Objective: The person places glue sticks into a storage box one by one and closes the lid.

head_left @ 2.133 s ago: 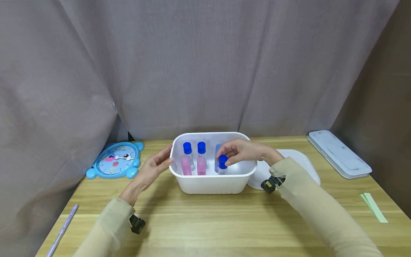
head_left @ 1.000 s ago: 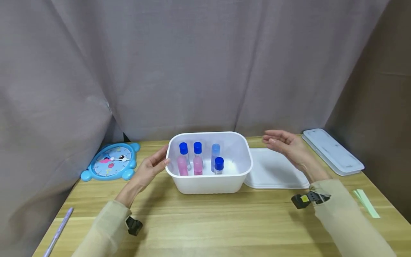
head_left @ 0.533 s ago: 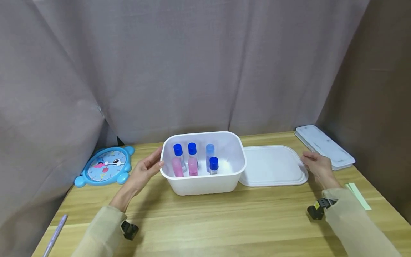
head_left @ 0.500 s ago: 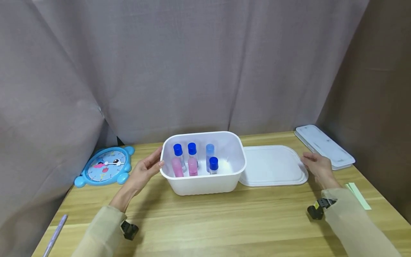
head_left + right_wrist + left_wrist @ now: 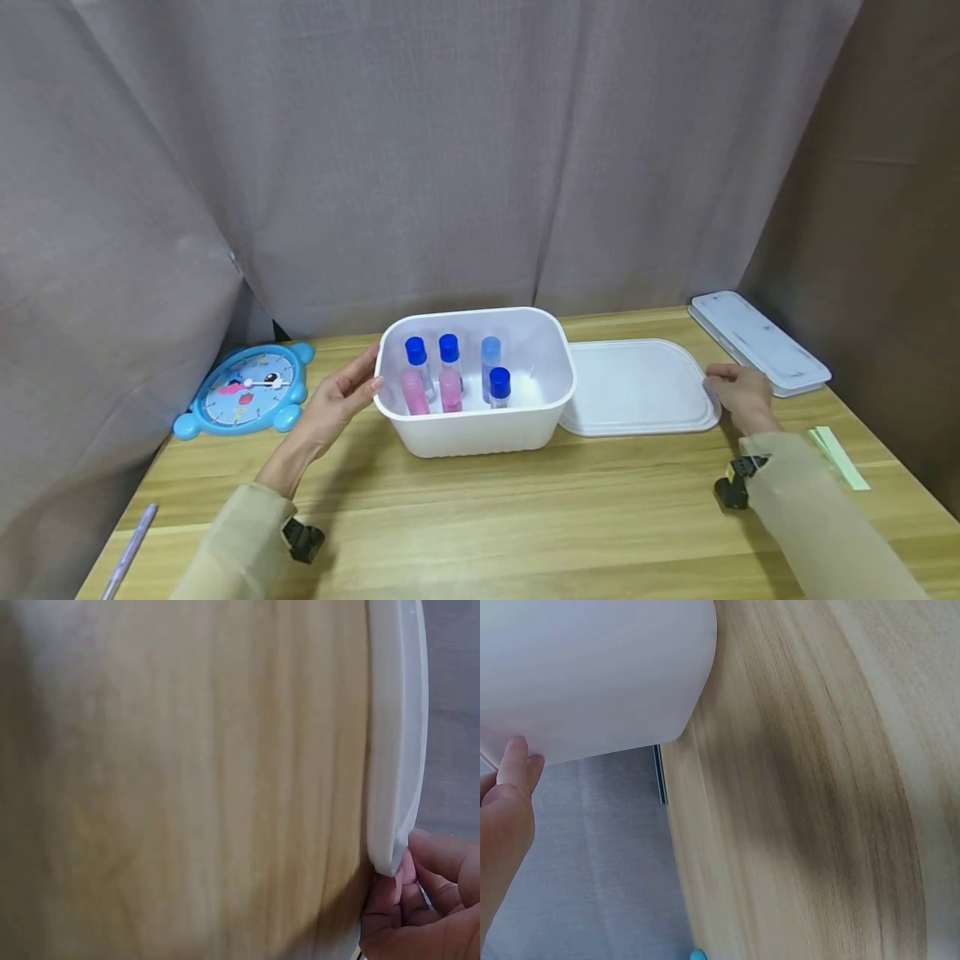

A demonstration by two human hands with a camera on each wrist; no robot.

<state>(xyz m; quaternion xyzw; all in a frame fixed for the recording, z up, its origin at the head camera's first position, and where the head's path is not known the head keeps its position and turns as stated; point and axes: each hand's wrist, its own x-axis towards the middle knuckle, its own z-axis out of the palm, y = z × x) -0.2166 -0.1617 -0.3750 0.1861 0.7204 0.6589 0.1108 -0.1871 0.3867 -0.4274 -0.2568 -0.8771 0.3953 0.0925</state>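
A white plastic box (image 5: pixel 480 435) stands uncovered in the middle of the wooden table. Inside it are small bottles: blue-capped clear ones (image 5: pixel 448 350), pink ones (image 5: pixel 414 392) and a light blue one (image 5: pixel 491 367); the front wall hides their lower parts. My left hand (image 5: pixel 337 404) rests against the box's left end, its fingers fairly straight on the outer wall, as the left wrist view shows too. To the right of the box lies its flat white lid (image 5: pixel 641 387). My right hand (image 5: pixel 738 392) pinches the lid's right edge between thumb and fingers, plain in the right wrist view.
A blue animal-shaped clock (image 5: pixel 247 389) sits at the left. A purple pen (image 5: pixel 129 550) lies at the table's left edge. At the right are a pale flat case (image 5: pixel 759 342) and green paper strips (image 5: pixel 838 458). A grey curtain (image 5: pixel 450 158) hangs behind.
My right hand has let go of a blue-capped bottle in the box, moved right, and taken the lid's right edge. My left hand has stayed at the box.
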